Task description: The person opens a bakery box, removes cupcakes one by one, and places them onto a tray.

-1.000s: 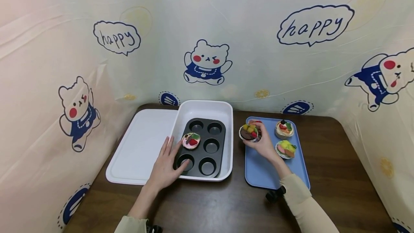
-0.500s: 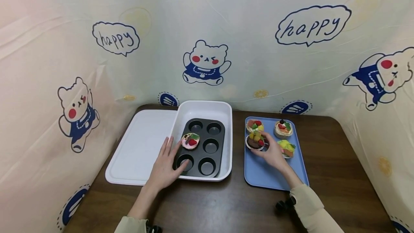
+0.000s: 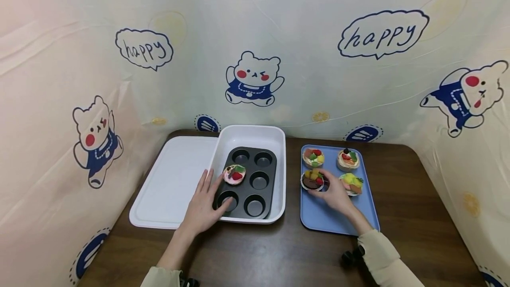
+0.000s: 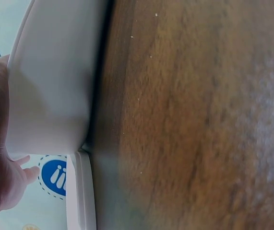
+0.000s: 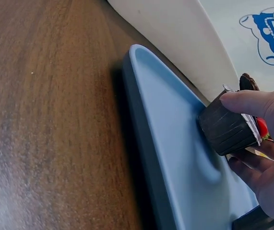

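Observation:
My right hand grips a chocolate cupcake with fruit on top at the left side of the blue tray. In the right wrist view, its dark pleated cup sits low against the tray floor, tilted in that view, with thumb and fingers on opposite sides. My left hand reaches over the near left rim of the white tub, fingers spread. Under its fingertips lies the black muffin pan, with a pink-topped cupcake in its middle left cup.
On the blue tray stand three more cupcakes: a fruit-topped one at back left, a cream one at back right and a yellow-topped one below it. A flat white lid lies left of the tub on the brown table.
My right hand has moved nearer and lower with the chocolate cupcake, from the tray's back left to in front of the fruit-topped one. The left hand has stayed put.

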`<control>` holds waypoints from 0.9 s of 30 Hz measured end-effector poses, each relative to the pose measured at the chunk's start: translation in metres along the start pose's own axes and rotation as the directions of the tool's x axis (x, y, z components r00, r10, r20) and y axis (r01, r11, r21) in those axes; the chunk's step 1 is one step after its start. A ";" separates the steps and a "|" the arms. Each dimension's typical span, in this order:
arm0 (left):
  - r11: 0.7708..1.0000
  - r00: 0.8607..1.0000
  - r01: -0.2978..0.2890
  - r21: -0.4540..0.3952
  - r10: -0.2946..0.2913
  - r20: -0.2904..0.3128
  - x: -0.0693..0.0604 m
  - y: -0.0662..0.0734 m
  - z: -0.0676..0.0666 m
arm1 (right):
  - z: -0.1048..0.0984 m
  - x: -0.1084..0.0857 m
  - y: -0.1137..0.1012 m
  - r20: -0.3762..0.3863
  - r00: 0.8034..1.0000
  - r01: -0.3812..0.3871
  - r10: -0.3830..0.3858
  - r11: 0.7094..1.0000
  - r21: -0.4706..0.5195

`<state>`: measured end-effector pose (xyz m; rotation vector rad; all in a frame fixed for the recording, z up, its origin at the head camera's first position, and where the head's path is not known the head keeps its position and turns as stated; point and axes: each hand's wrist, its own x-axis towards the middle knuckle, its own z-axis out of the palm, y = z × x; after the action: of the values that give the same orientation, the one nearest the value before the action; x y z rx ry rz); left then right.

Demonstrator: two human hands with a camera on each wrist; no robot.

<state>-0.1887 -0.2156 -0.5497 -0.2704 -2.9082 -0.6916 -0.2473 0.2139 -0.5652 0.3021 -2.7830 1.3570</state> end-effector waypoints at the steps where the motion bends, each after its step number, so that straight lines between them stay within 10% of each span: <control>1: 1.000 1.000 0.003 -0.002 -0.003 0.000 0.000 0.000 0.000 | 0.001 0.000 0.000 0.001 1.000 0.002 -0.002 1.000 0.002; 27: 1.000 1.000 0.008 0.003 -0.008 0.016 -0.001 -0.002 0.001 | 0.000 -0.003 -0.004 0.025 0.999 0.034 -0.033 0.999 -0.042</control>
<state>-0.1884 -0.2174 -0.5515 -0.2652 -2.9272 -0.6892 -0.2438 0.2125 -0.5625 0.3647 -2.8088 1.2940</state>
